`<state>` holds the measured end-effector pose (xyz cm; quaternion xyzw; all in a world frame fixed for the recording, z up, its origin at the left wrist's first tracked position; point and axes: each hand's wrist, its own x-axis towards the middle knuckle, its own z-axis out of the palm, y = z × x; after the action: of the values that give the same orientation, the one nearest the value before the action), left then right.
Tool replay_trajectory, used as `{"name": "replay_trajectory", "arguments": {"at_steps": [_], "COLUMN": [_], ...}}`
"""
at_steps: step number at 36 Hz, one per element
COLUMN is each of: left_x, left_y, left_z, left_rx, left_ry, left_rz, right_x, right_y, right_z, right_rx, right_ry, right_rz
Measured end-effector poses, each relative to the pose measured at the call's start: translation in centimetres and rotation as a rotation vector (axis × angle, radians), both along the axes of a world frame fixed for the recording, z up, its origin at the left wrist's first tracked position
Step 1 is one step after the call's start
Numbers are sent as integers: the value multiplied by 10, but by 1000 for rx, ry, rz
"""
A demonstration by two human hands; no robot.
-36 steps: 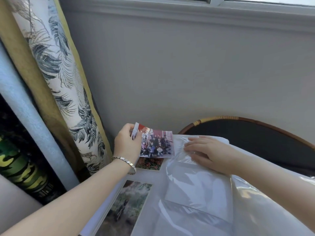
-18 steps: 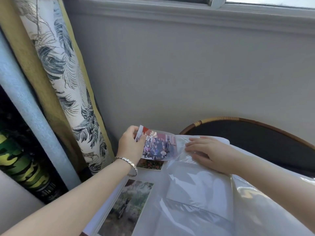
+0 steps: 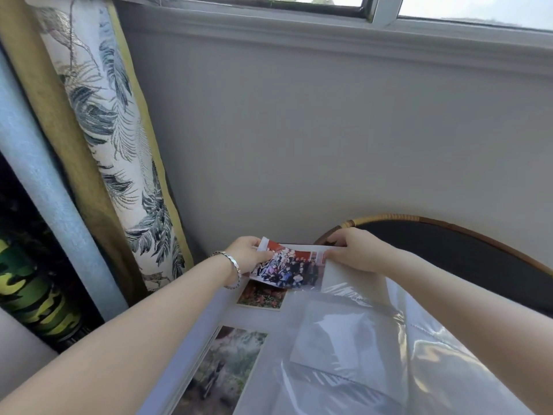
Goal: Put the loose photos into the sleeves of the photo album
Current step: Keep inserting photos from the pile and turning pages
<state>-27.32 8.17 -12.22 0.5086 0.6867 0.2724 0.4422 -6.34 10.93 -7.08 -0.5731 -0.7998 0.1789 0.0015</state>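
Head view, and the change since half a second ago starts close to me. The clear sleeve [image 3: 344, 339] on the open photo album [image 3: 278, 322] no longer has my right hand [image 3: 356, 250] lying flat across it. That hand has moved up to the sleeve's far edge. The group photo [image 3: 288, 269] has slid further right, and its right end now sits under the film.

The grip on each side is clenched in a pinch. The left hand [image 3: 248, 254] grasps the photo's left end, with the thumb on the face and the fingers behind. The right hand's curled fingers and thumb nip the sleeve's far edge just where the photo's right corner meets it. I cannot tell whether the print itself is caught in that pinch.

Nearest me, a print with a dark figure among foliage [image 3: 227, 369] lies flat in the left page. The film beside it is glossy and wrinkled, catching white glare over a pale paper insert. Beyond that, a small flower print [image 3: 261, 295] peeks out from under the group photo, which is rectangular, slightly bowed and red along its top. A linked metal bracelet [image 3: 232, 260] circles the left wrist.

Behind the hands, a rattan-wrapped chair rim [image 3: 389, 217] curves around a dark back. To the left hangs a leaf-patterned curtain [image 3: 119, 145] with an olive border. A smooth grey wall [image 3: 329, 130] rises to the window frame [image 3: 374, 10].
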Motion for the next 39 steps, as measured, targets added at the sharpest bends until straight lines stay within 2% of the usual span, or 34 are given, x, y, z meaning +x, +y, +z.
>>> {"name": "replay_trajectory", "arguments": {"at_steps": [5, 10, 16, 20, 23, 28, 33, 36, 39], "left_x": [27, 47, 39, 23, 11, 4, 5, 2, -1], "left_y": [5, 9, 9, 4, -4, -14, -19, -20, -22], "left_z": [3, 8, 13, 7, 4, 10, 32, 47, 62], "left_rx": [3, 30, -23, 97, 88, 39, 173, 255, 345], "left_ry": [-115, -111, -366, -52, 87, 45, -77, 2, 164], "left_rz": [-52, -104, 16, 84, 118, 134, 215, 244, 235], "right_x": [-1, 1, -9, -17, -17, -9, -5, -9, -21], "right_y": [11, 10, 11, 14, 15, 15, 13, 12, 12], "right_z": [-8, -7, -1, -2, 4, 17, 24, 31, 40], "right_rx": [-34, -103, -129, -120, -165, -175, -105, -60, 3], "right_ry": [100, 262, 342, 305, 342, 429, 488, 487, 446], "right_rz": [-42, -37, 20, 47, 57, 37, 19, 49, 133]}}
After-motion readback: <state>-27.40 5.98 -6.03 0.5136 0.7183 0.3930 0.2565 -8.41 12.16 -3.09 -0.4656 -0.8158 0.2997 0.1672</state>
